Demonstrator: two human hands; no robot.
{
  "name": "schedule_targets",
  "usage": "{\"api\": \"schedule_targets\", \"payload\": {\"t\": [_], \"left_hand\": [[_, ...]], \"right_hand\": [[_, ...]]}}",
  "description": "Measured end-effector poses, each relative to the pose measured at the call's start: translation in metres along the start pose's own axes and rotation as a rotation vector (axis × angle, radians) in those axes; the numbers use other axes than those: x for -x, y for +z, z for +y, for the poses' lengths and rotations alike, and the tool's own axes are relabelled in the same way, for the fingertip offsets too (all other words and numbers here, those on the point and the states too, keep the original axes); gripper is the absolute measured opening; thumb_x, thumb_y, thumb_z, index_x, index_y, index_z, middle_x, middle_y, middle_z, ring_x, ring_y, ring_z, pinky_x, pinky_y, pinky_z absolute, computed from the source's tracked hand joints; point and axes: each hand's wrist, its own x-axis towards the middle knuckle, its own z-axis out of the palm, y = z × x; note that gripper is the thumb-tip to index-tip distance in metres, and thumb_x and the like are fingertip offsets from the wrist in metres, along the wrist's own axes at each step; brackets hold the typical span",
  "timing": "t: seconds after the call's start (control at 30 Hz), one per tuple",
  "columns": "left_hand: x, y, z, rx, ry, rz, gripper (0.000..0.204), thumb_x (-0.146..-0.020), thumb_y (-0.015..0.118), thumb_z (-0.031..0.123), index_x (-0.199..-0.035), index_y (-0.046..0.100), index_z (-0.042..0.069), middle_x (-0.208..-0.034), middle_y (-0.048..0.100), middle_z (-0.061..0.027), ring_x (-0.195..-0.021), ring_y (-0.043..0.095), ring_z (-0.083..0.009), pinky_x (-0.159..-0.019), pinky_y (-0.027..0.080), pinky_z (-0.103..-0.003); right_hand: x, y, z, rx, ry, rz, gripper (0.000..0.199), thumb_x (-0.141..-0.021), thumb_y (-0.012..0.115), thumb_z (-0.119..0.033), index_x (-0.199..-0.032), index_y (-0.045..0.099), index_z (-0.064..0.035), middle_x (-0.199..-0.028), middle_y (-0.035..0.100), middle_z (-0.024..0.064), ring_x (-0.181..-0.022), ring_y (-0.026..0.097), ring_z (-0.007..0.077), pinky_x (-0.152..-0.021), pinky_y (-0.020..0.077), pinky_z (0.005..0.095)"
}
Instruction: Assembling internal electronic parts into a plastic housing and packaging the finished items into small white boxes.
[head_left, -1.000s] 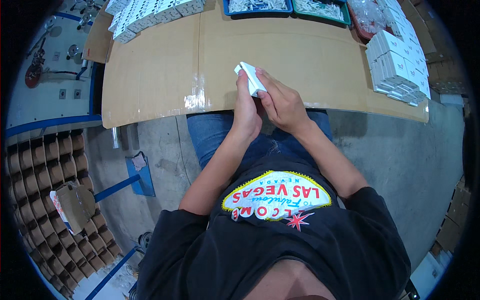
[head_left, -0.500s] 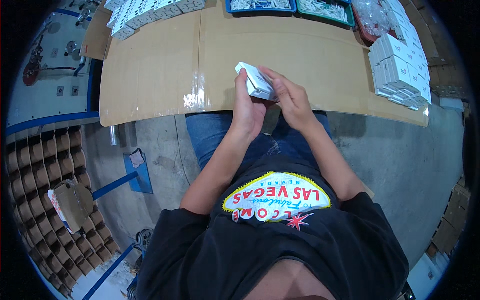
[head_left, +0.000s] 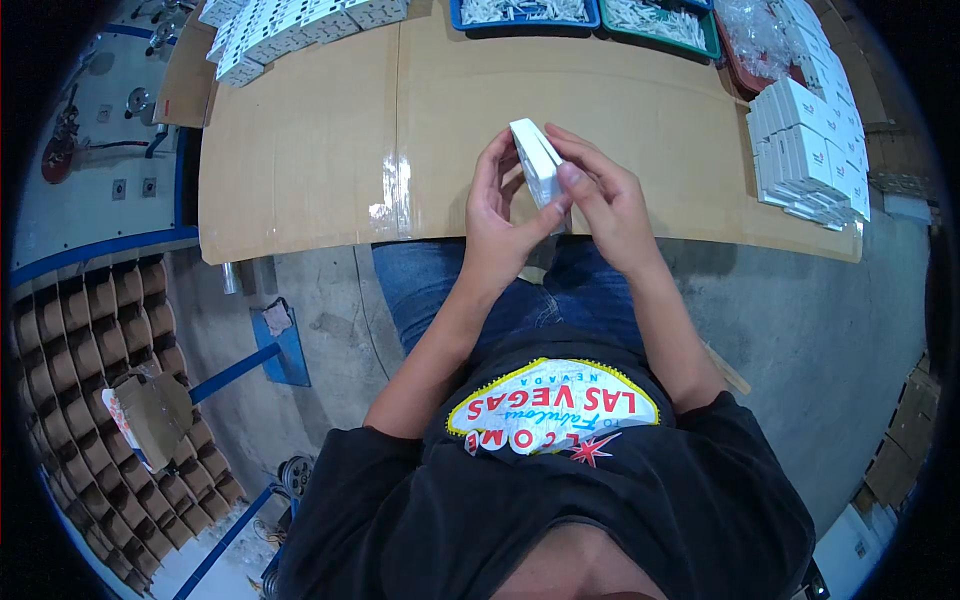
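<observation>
1. While both forearms come up from the lower edge, the left hand [head_left: 497, 220] and the right hand [head_left: 610, 205] meet over the near edge of the cardboard-covered table [head_left: 300, 170], with a small flat white cardboard box [head_left: 537, 163] held between them.
2. Left hand: its fingers [head_left: 487, 165] curl around the box's left side and its thumb lies across below the box, so the hand is closed on it.
3. Right hand: its fingers [head_left: 580, 150] stretch along the box's right face and its thumb presses at the lower end, likewise closed on the box.
4. Held on edge, the box is tilted and lifted clear of the table surface, just above the person's lap.
5. To the right on the table stands a stack of similar white boxes [head_left: 805, 150], well apart from the hands.
6. At the far left corner lie rows of white boxes [head_left: 290, 25].
7. Along the far edge sit a blue plastic tray [head_left: 525, 14] and a green plastic tray [head_left: 660, 20], each filled with small white parts.
8. On the floor to the left is a brown cardboard divider grid [head_left: 90, 340].
</observation>
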Motion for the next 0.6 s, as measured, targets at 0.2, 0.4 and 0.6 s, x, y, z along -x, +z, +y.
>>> {"api": "schedule_targets", "payload": {"t": [0.2, 0.4, 0.6], "left_hand": [[-0.004, -0.011, -0.004, -0.359, 0.212, -0.188, 0.102, -0.070, 0.083, 0.011, -0.156, 0.029, 0.001, -0.153, 0.043, -0.0183, -0.146, 0.040, -0.0315, -0.122, 0.030, -0.045], [-0.007, -0.007, 0.007, -0.607, 0.412, -0.262, 0.112, -0.069, 0.091, 0.032, -0.158, 0.029, 0.004, -0.157, 0.040, -0.0192, -0.147, 0.038, -0.0341, -0.122, 0.030, -0.044], [-0.006, -0.004, 0.014, 0.138, -0.536, -0.029, 0.078, -0.106, 0.025, 0.069, -0.153, 0.040, 0.008, -0.142, 0.056, -0.0113, -0.128, 0.059, -0.0231, -0.103, 0.051, -0.039]], "right_hand": [[-0.005, -0.016, -0.006, -0.099, 0.261, -0.099, 0.050, -0.102, 0.068, -0.029, -0.139, 0.058, 0.0026, -0.127, 0.066, 0.0130, -0.111, 0.063, 0.0155, -0.093, 0.0526, 0.0314], [-0.004, -0.007, 0.003, -0.213, 0.265, -0.049, 0.058, -0.097, 0.074, -0.027, -0.145, 0.053, -0.0008, -0.135, 0.059, 0.0120, -0.124, 0.058, 0.0196, -0.101, 0.0498, 0.0332], [-0.009, -0.005, 0.011, 0.228, -0.238, -0.094, 0.071, -0.078, 0.083, -0.013, -0.143, 0.056, -0.0066, -0.144, 0.053, 0.0147, -0.135, 0.053, 0.0296, -0.110, 0.0451, 0.0405]]}}
